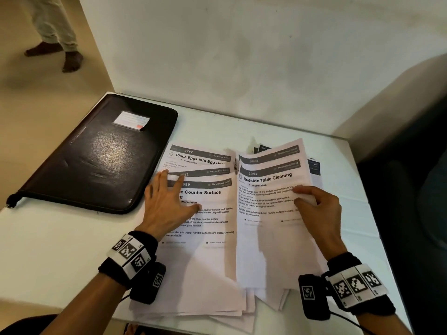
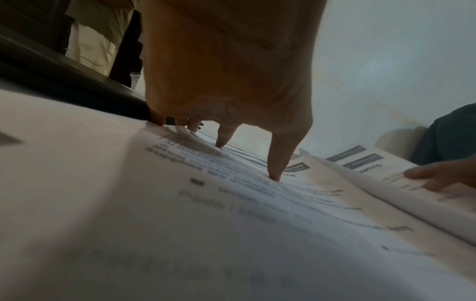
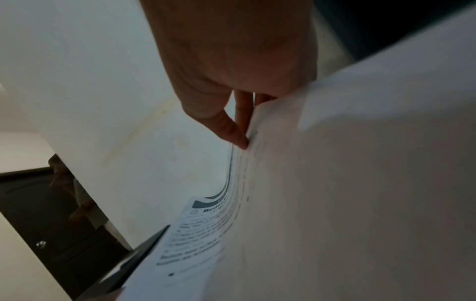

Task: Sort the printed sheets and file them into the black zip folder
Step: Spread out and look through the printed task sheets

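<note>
Head view: left hand (image 1: 167,204) lies flat, fingers spread and straight, pressing the left pile of white printed sheets (image 1: 205,238); left wrist view confirms fingertips (image 2: 274,175) down on the paper. Right hand (image 1: 319,206) pinches the right edge of a thin bunch of printed sheets (image 1: 268,213), thumb on top, fingers underneath; bunch is lifted and bowed, top page headed "Bedside Table Cleaning". More sheets (image 1: 314,166) peek out beneath it at 1 o'clock.

Black zip folder (image 1: 96,155), glossy leather-look, rounded corners, white label card (image 1: 131,120) on the cover, lies flat at 10 o'clock from the left hand, just beside the left pile. Looks zipped, nothing filed.

Progress, my read: mid-sort. Two fanned piles exist, edges ragged, not squared. Left: finish sorting, square up, unzip, insert.

Paper is thin, matte, floppy. White table (image 1: 60,238) is smooth.
</note>
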